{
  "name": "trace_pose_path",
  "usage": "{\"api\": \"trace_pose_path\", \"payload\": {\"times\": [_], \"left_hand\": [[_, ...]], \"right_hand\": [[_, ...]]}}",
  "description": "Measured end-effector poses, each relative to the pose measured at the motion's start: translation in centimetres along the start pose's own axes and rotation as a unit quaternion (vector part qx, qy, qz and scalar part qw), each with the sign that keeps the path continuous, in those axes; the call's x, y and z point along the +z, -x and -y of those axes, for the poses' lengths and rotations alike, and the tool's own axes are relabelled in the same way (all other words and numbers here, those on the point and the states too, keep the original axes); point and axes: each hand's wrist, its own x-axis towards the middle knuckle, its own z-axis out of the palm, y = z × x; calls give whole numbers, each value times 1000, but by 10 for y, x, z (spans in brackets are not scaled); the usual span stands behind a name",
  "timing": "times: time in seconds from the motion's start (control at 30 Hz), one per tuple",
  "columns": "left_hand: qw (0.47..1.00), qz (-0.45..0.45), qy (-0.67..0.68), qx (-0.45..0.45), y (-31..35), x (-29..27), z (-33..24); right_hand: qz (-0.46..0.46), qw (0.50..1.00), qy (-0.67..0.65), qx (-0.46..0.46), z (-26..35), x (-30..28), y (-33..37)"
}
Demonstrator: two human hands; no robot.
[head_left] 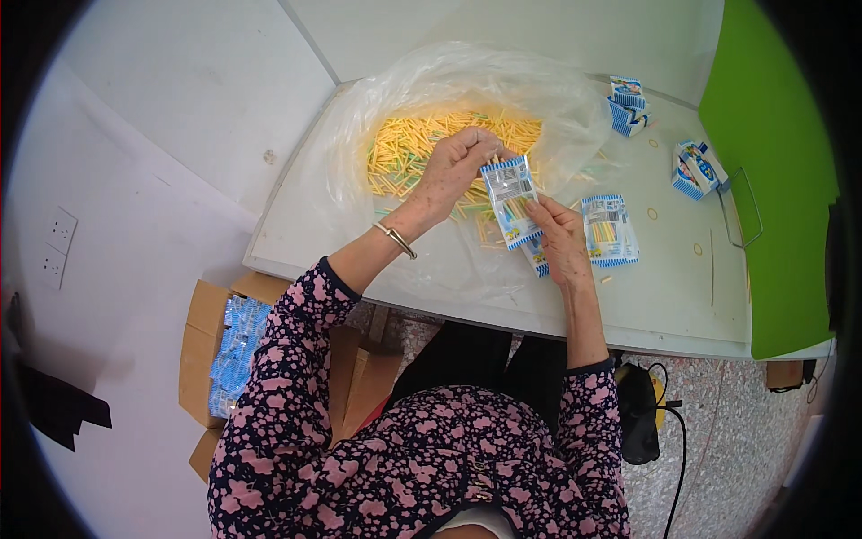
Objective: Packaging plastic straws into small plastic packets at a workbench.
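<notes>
My right hand (pixel 561 235) grips a small clear packet (pixel 510 199) with blue-striped ends, thumb across its front. Several thin yellow sticks show inside it. At the packet's upper end my left hand (pixel 460 171) is closed in a pinch on a few short yellow sticks (pixel 494 160) by the opening. Part of another blue-striped packet (pixel 539 256) shows beneath my right hand. To the right lies a packet (pixel 611 231) with yellow sticks in it. Behind my left hand, a large clear plastic bag (pixel 350 135) spreads open around a heap of yellow and green sticks (pixel 404 144).
Blue-and-white striped boxes (pixel 627 105) stand at the back right, with another such box (pixel 696 171) near the green panel (pixel 763 180). Below the white table's (pixel 664 305) left edge, a cardboard carton (pixel 199 346) holds blue packets. A black cable (pixel 682 458) hangs at lower right.
</notes>
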Motion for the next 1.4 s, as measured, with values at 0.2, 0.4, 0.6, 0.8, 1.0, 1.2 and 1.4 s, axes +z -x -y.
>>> {"api": "trace_pose_path", "payload": {"times": [0.2, 0.4, 0.6, 0.8, 1.0, 1.2, 1.4], "left_hand": [[994, -40, 100, -11, 6, 10, -6], [999, 10, -26, -36, 12, 13, 1], [999, 8, -25, -20, 14, 12, -8], [997, 43, -59, -29, 13, 16, -8], [996, 66, -42, -32, 9, 25, 1], [994, 74, -79, 1, 9, 26, -1], [998, 55, 4, 27, 12, 22, -6]], "right_hand": [[-9, 999, -46, 14, 6, 8, 3], [-9, 995, -92, 34, 6, 10, 9], [-20, 986, -161, 24, 17, 14, 11], [-23, 997, -78, 12, 33, 14, 13], [36, 997, -37, 61, 30, 1, 15], [37, 997, -7, 72, 32, 4, 17], [18, 997, -18, 71, 36, 0, 17]]}}
